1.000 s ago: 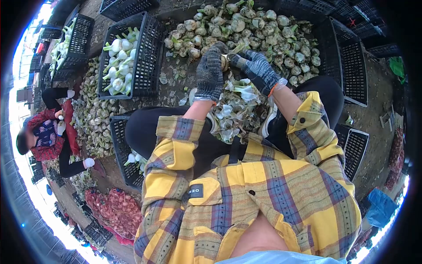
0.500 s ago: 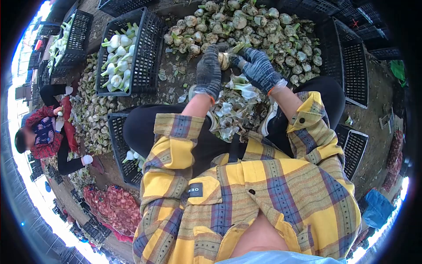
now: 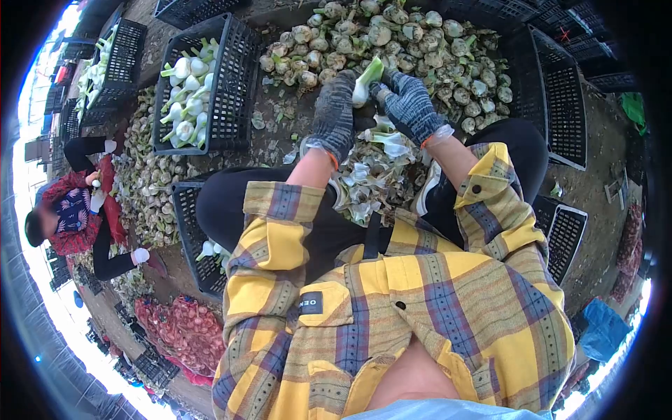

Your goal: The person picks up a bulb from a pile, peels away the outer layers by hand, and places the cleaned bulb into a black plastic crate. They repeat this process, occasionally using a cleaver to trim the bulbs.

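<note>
A garlic bulb (image 3: 362,92) with a clean white skin and a short green stalk stands up between my gloved hands. My left hand (image 3: 334,115), in a grey-black knit glove, is closed around its left side. My right hand (image 3: 411,108), gloved alike, has its fingers curled and pressed together against the bulb's right side; its fingertips are partly hidden. Beneath both hands lies a heap of peeled garlic skins (image 3: 374,175), between my shoes. Just beyond them is a large pile of unpeeled garlic (image 3: 413,49) with dirty outer skins.
A black crate (image 3: 241,105) of cleaned white garlic stands on the left, with another crate (image 3: 187,231) by my knee. More crates (image 3: 563,105) stand at right. A seated person (image 3: 70,210) works beside a garlic pile at far left. Red net sacks (image 3: 183,329) lie below.
The bulb has gone from lying tilted with brownish skin to upright, white and bare, its green stalk pointing up. My right hand has shifted slightly off the stalk toward the bulb's side.
</note>
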A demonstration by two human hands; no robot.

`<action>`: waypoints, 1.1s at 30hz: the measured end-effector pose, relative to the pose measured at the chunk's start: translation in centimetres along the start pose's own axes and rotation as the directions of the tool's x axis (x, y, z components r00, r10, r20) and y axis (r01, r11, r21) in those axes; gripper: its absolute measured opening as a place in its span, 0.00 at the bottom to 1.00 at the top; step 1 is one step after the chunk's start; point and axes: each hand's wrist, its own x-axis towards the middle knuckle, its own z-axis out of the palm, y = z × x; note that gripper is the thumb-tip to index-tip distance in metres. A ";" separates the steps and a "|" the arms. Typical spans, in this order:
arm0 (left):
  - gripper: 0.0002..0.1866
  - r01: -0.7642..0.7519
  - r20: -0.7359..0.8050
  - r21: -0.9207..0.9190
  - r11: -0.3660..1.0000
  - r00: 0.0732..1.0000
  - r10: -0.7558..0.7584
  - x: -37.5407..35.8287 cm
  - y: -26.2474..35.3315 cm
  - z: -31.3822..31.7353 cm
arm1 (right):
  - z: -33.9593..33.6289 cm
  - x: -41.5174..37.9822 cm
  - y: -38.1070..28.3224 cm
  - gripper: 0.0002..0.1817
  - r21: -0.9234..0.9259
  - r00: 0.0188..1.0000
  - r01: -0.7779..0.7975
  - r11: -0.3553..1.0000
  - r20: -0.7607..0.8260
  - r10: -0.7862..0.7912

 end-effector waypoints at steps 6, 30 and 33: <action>0.16 -0.251 -0.032 0.378 0.891 0.958 0.284 0.0 -0.7 0.5 | -0.3 0.1 -0.7 0.15 0.059 0.990 -0.142 0.988 0.020 0.141; 0.14 -0.153 -0.103 0.279 0.948 0.977 0.188 0.3 -0.8 -0.1 | 0.4 -0.6 -0.3 0.16 0.034 0.998 0.057 0.998 -0.010 -0.057; 0.10 -0.022 -0.173 -0.226 0.974 0.985 -0.018 0.9 -0.2 0.1 | -0.1 -0.6 -1.0 0.15 0.314 0.993 -0.118 0.942 0.021 0.118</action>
